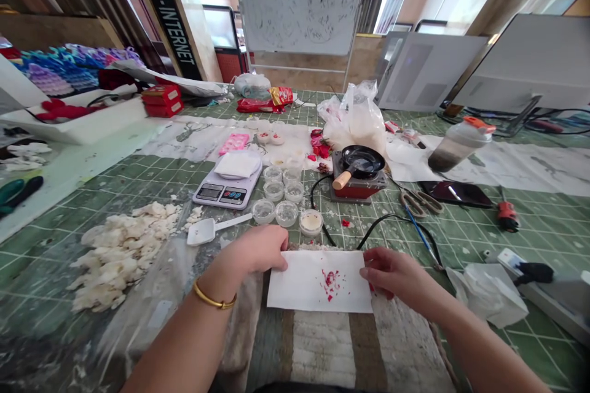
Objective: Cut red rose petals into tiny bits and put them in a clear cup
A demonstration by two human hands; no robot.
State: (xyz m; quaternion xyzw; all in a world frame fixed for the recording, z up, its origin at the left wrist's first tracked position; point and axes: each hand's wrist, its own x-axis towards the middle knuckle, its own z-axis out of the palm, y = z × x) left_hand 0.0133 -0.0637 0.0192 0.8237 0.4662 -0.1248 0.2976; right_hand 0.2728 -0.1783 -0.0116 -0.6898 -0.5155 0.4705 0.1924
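Observation:
A white sheet of paper [295, 285] lies across the near edge of the table, with small red flakes [330, 282] scattered near its middle. My left hand [262, 247] pinches its upper left corner between thumb and fingers. At the upper right edge my right hand [389, 271] holds the paper the same way. Just beyond the paper stands a small clear cup with cream-coloured contents [311, 221]. Several other small clear cups [286, 213] are grouped behind and left of it. A white scoop [201, 232] rests near my left wrist.
White flakes [126, 252] are heaped on the left. A kitchen scale [229, 181] stands behind the scoop. A small black pan [364, 161] sits on a hot plate [358, 191]. To the right are scissors [417, 201], a phone [456, 193], a shaker bottle [458, 144] and crumpled tissue [491, 295].

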